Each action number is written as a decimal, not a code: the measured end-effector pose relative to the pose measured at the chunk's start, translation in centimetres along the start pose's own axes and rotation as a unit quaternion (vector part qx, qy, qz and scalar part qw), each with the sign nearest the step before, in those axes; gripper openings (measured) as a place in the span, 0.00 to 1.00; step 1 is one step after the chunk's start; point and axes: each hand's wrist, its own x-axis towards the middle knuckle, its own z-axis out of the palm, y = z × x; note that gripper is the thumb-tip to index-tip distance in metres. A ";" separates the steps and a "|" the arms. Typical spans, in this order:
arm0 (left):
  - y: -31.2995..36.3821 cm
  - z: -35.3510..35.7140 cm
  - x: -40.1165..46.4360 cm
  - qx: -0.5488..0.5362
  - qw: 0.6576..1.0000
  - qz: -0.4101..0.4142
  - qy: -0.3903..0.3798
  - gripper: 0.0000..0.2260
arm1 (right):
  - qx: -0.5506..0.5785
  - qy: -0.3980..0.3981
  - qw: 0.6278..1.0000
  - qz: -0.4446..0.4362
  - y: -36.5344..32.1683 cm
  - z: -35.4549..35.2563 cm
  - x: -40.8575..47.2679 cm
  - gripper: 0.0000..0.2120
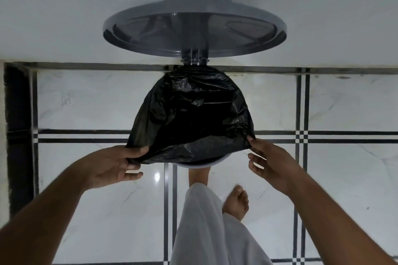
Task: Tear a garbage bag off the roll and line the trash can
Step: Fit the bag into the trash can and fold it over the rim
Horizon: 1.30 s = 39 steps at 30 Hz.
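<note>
A black garbage bag (189, 118) is spread over the mouth of the trash can, hiding most of it. Only a sliver of the can's pale rim (200, 163) shows at the near side. The can's round grey lid (195, 28) stands open against the white wall. My left hand (114, 165) pinches the bag's near left edge between thumb and fingers. My right hand (271, 163) pinches the bag's near right corner with thumb and forefinger. The bag's edge between my hands sags loosely above the near rim. No roll of bags is in view.
White marble floor tiles with black lines (301, 137) surround the can. A white wall (64, 17) rises behind it, and a dark strip (18, 114) runs along the left. One bare foot (199, 176) is at the can's base, the other (237, 202) just behind, below a white trouser leg (204, 232).
</note>
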 end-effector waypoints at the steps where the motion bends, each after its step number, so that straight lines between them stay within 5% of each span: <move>1: 0.0 0.0 0.0 0.032 0.999 -0.015 0.000 0.22 | 0.007 -0.006 1.000 0.003 0.1 -0.1 -0.2 0.09; 4: 0.6 0.6 0.4 0.184 0.981 -0.061 0.031 0.19 | -0.014 -0.025 1.000 0.004 0.4 -0.6 -0.2 0.04; 8: 1.3 0.9 2.0 0.393 0.909 -0.112 0.077 0.17 | -0.189 0.015 0.981 -0.025 0.3 -0.5 0.3 0.07; 12: 1.6 1.3 4.1 0.458 0.870 -0.083 0.163 0.17 | -0.314 0.052 0.947 -0.049 -0.8 0.7 1.6 0.04; 19: 2.3 2.0 5.1 0.331 0.914 -0.022 0.234 0.11 | -0.415 0.128 0.894 -0.113 -2.0 2.2 3.2 0.04; 22: 2.1 1.3 4.4 0.168 0.960 0.013 0.221 0.09 | -0.249 0.067 0.964 -0.064 -2.8 2.7 2.4 0.04; 24: 2.2 0.7 3.8 0.041 0.979 0.056 0.192 0.10 | -0.222 0.047 0.972 -0.068 -3.1 2.7 1.7 0.04; 26: 2.5 0.4 2.9 -0.029 0.978 0.095 0.184 0.14 | -0.233 0.071 0.965 -0.094 -2.9 2.2 1.3 0.05; 29: 3.5 1.0 1.4 -0.107 0.940 0.159 0.283 0.11 | -0.245 0.174 0.935 -0.190 -2.5 1.6 0.7 0.14; 31: 4.4 2.1 0.9 -0.079 0.925 0.198 0.313 0.09 | -0.238 0.206 0.910 -0.270 -2.3 2.5 -0.4 0.14; 33: 5.0 3.5 0.8 -0.012 0.937 0.200 0.286 0.20 | -0.233 0.157 0.909 -0.308 -2.3 4.7 -1.7 0.13; 36: 5.5 5.1 1.9 0.116 0.939 0.179 0.270 0.25 | -0.220 0.085 0.926 -0.294 -2.7 7.4 -1.7 0.17; 39: 6.1 5.6 3.4 0.156 0.927 0.145 0.309 0.26 | -0.211 0.110 0.935 -0.264 -3.8 8.3 -0.6 0.20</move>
